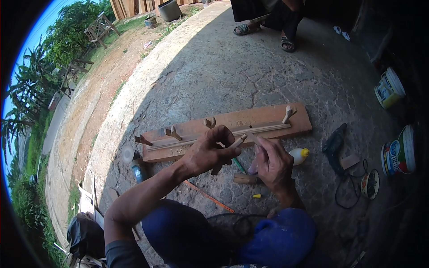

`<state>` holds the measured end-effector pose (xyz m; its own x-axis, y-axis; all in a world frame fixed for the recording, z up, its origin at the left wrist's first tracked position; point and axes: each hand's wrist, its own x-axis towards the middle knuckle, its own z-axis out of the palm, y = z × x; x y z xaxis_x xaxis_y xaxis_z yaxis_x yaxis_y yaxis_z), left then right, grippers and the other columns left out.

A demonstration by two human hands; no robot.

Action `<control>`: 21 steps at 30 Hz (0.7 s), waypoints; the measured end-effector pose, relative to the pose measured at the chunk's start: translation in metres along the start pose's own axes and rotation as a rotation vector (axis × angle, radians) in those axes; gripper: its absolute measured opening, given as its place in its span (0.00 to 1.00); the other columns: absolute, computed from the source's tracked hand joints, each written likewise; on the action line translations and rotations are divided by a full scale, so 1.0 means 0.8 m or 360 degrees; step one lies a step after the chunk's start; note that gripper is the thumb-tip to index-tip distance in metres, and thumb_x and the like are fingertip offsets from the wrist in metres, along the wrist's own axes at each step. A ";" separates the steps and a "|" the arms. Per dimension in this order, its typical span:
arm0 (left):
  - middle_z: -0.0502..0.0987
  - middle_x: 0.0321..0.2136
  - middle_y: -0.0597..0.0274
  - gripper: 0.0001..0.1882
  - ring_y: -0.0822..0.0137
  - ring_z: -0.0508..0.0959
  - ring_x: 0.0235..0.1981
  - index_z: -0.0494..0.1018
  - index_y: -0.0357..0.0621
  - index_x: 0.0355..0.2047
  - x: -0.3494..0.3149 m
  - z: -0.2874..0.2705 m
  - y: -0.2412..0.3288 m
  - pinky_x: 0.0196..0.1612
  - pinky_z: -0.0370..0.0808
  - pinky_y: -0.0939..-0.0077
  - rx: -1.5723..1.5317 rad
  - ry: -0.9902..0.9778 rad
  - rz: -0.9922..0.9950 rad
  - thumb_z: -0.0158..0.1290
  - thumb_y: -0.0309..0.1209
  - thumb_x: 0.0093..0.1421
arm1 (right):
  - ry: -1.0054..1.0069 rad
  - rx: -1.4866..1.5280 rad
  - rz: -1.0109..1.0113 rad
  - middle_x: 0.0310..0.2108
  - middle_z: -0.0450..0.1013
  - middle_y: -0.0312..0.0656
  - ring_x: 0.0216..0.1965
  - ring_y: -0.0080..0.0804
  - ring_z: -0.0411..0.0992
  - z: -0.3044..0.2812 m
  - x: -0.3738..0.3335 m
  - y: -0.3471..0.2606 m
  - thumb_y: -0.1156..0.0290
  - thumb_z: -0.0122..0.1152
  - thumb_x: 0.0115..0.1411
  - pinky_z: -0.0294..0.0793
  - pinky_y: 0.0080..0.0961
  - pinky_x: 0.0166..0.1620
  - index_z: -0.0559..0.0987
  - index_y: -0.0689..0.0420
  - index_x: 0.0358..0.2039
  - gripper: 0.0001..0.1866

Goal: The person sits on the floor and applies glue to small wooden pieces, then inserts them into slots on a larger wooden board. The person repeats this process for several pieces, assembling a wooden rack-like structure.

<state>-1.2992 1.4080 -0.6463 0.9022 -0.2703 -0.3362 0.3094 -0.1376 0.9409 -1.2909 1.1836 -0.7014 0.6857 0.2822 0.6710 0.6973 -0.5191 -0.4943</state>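
Observation:
My left hand (206, 152) is closed around a small wooden peg (239, 141), whose narrowed end points toward my right hand. In the fingers of my right hand (274, 161) is a thin, pale, flat piece (253, 139), held close to the peg's tip; its kind is unclear. Beyond both hands, a long wooden rail (266, 127) with several forked wooden pegs (173, 133) standing on it lies on a reddish-brown plank (246, 114). A dark hole shows in the rail. Below the hands are a green stick-like tool (240, 165) and a short wood block (245, 178).
Right of my hands lie a white bottle with a yellow top (298, 156), a corded drill (334, 149) and paint buckets (397, 152). An angle grinder (134, 164) is at the left, an orange strip (209, 196) near my knees. Another person's sandalled feet (287, 43) are at the far side.

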 end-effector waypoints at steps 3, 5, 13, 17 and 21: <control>0.75 0.21 0.65 0.13 0.80 0.72 0.15 0.70 0.44 0.35 0.001 -0.002 -0.006 0.13 0.65 0.84 0.0002 0.0008 0.0056 0.65 0.30 0.61 | 0.0006 0.0039 -0.0043 0.35 0.77 0.47 0.33 0.46 0.81 0.003 0.000 -0.001 0.81 0.65 0.58 0.80 0.36 0.33 0.78 0.59 0.49 0.18; 0.73 0.23 0.67 0.14 0.81 0.71 0.17 0.69 0.44 0.35 0.003 -0.003 -0.013 0.15 0.66 0.84 0.0046 0.0047 0.0134 0.65 0.29 0.61 | 0.0001 0.0050 -0.0048 0.35 0.77 0.47 0.33 0.46 0.81 0.006 -0.001 -0.001 0.80 0.65 0.58 0.80 0.36 0.33 0.78 0.60 0.49 0.18; 0.66 0.27 0.75 0.16 0.82 0.66 0.30 0.67 0.46 0.35 0.009 -0.005 -0.022 0.33 0.68 0.81 0.0429 0.0179 0.0327 0.66 0.26 0.58 | -0.0063 0.0057 -0.0074 0.38 0.77 0.49 0.36 0.46 0.81 0.005 -0.002 -0.008 0.84 0.62 0.58 0.82 0.36 0.35 0.77 0.61 0.49 0.17; 0.65 0.27 0.74 0.17 0.80 0.65 0.30 0.66 0.45 0.34 0.013 -0.005 -0.024 0.32 0.67 0.80 0.0524 0.0227 0.0353 0.67 0.26 0.57 | -0.0048 0.0005 -0.0041 0.36 0.77 0.45 0.32 0.45 0.81 0.007 -0.004 -0.001 0.80 0.65 0.57 0.80 0.35 0.32 0.78 0.59 0.49 0.18; 0.64 0.27 0.73 0.18 0.79 0.64 0.30 0.66 0.44 0.34 0.011 -0.007 -0.023 0.32 0.66 0.78 0.0655 0.0272 0.0378 0.67 0.26 0.55 | -0.0056 0.0018 -0.0063 0.36 0.77 0.45 0.33 0.45 0.81 0.007 -0.002 -0.006 0.81 0.64 0.57 0.80 0.35 0.32 0.78 0.59 0.50 0.18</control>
<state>-1.2951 1.4134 -0.6667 0.9802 -0.1847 -0.0711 -0.0234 -0.4650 0.8850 -1.2947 1.1905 -0.7034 0.6641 0.3308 0.6705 0.7264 -0.4977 -0.4739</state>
